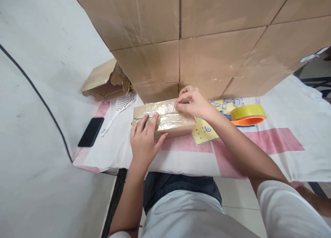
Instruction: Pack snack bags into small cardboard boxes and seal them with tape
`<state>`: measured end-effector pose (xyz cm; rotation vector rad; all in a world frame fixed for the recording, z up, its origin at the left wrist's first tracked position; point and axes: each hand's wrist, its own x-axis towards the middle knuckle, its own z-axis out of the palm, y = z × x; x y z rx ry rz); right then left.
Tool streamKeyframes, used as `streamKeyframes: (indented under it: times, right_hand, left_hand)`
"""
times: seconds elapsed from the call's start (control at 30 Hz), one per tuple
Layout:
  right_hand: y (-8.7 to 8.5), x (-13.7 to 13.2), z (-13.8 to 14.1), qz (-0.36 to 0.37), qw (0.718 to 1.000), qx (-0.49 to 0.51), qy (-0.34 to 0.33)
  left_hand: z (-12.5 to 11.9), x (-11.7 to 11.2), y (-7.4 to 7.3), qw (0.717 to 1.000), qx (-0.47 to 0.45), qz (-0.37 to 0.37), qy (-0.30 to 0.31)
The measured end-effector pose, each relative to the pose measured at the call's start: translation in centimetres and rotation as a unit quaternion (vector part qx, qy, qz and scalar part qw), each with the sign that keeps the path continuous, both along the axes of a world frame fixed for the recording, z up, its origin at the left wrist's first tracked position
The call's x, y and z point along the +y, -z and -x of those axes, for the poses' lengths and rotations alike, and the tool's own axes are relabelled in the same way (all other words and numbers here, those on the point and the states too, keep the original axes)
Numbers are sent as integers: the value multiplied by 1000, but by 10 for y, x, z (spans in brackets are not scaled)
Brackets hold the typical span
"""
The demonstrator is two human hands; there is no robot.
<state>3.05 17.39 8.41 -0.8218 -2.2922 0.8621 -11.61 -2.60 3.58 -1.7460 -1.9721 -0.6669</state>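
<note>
A small brown cardboard box [170, 122] wrapped in shiny clear tape lies on the cloth-covered table [271, 151] in front of me. My left hand [144, 141] rests flat on the box's near left end, fingers stretched over its top. My right hand [193, 101] pinches at the far top edge of the box, fingertips pressed together on the tape there. A roll of yellow tape on an orange core [247, 115] lies to the right of my right hand.
A tall stack of large cardboard boxes [207, 41] stands right behind the small box. A torn cardboard piece [103, 81], a white perforated spatula [120, 108] and a black phone [91, 131] lie at the left. A yellow printed sheet [207, 131] lies under the box's right end.
</note>
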Motion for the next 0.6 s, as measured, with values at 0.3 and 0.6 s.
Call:
streamKeyframes:
  times: [0.3,0.6]
  right_hand:
    - [-2,-4,-1,56,998,35,-18]
    - [1,-10,2,-42,999,16,27]
  left_hand:
    - [-1,1,-1,1000,-6,-1,-4]
    - [-2,3,0,1000,-1,-3,-10]
